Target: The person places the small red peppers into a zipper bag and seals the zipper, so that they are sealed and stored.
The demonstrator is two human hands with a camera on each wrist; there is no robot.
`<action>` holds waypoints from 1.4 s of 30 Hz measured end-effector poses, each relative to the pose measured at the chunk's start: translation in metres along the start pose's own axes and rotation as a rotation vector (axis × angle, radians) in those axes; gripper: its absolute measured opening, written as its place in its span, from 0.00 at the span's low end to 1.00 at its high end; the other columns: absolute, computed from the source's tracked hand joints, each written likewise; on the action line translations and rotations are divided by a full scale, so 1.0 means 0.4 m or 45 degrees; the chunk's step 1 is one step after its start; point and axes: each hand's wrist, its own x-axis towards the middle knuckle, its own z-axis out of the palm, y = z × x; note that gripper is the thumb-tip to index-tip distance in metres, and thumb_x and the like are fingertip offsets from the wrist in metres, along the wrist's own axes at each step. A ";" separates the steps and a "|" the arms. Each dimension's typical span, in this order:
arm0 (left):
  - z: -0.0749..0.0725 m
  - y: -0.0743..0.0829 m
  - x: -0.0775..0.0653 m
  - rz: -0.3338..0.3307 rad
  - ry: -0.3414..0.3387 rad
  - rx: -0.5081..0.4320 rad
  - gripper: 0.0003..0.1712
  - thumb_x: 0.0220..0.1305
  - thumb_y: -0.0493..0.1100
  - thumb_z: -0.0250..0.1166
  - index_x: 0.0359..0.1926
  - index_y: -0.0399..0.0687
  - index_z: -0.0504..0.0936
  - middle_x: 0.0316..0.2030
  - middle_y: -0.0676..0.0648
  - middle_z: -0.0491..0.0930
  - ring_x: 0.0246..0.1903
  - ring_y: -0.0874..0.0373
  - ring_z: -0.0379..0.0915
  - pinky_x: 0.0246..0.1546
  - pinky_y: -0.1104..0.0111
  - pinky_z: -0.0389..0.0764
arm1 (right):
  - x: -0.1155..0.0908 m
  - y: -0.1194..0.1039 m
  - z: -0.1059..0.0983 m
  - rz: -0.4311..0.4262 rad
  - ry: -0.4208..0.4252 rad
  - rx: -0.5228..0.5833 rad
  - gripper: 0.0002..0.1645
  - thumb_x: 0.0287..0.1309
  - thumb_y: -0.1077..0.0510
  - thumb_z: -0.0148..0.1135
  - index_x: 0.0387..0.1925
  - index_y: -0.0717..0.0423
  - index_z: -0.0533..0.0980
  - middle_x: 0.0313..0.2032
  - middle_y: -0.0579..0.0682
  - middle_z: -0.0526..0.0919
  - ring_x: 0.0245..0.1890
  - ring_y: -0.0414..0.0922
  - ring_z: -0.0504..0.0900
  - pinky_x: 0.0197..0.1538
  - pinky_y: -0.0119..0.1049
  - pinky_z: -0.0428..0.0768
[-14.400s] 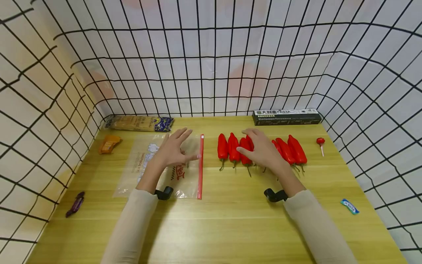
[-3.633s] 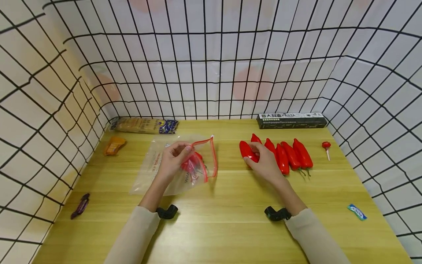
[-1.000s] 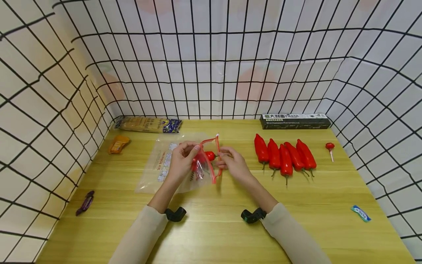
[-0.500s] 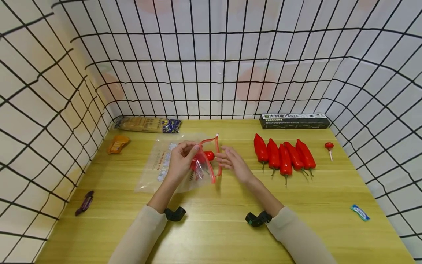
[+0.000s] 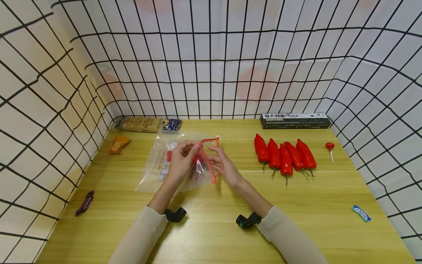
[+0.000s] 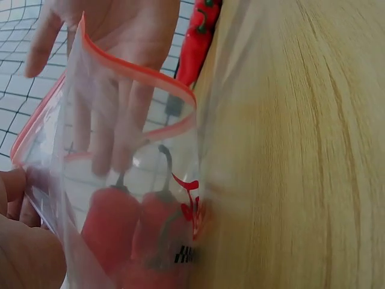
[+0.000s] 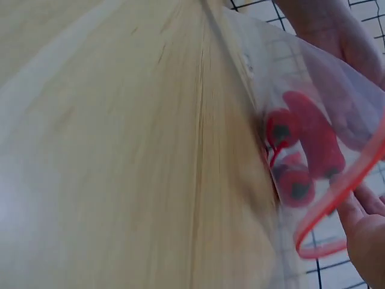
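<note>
1. In the head view, your left hand [image 5: 182, 157] hides part of the bag [image 5: 148, 179].
2. You cannot count the peppers [image 6: 111, 226] inside: they look hazy, and the left wrist view's bottom edge cuts them off.
3. Your right hand [image 7: 370, 244] runs off the right wrist view's edge.
4. The lowest print on the pasta box [image 5: 295, 123] is too small to read.

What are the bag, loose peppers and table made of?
Bag: likely thin plastic film, glossy; it's see-through with glints.
Loose peppers: real flesh or moulded plastic, can't tell; smooth, glossy red with highlights.
Table: wood or wood-print laminate, light sheen; grain lines show.
</note>
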 end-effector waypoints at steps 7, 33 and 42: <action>-0.001 0.000 0.004 -0.032 0.011 -0.096 0.18 0.63 0.52 0.66 0.45 0.44 0.81 0.43 0.47 0.86 0.43 0.57 0.82 0.47 0.71 0.82 | -0.037 -0.005 -0.066 -0.040 0.203 -0.053 0.29 0.74 0.45 0.44 0.66 0.59 0.63 0.59 0.68 0.74 0.58 0.64 0.74 0.63 0.57 0.72; -0.025 0.027 0.009 -0.083 0.018 0.084 0.16 0.65 0.49 0.65 0.48 0.45 0.84 0.36 0.56 0.83 0.37 0.61 0.76 0.38 0.76 0.79 | -0.076 0.015 -0.354 0.096 0.460 -1.162 0.31 0.59 0.61 0.64 0.64 0.58 0.68 0.60 0.58 0.74 0.61 0.55 0.72 0.65 0.52 0.70; -0.022 0.103 -0.016 -0.049 0.018 0.128 0.14 0.67 0.47 0.63 0.46 0.43 0.83 0.35 0.55 0.84 0.38 0.57 0.78 0.41 0.71 0.81 | -0.088 0.024 -0.331 0.143 0.355 -1.130 0.40 0.50 0.58 0.72 0.65 0.55 0.66 0.61 0.58 0.74 0.59 0.56 0.73 0.60 0.55 0.75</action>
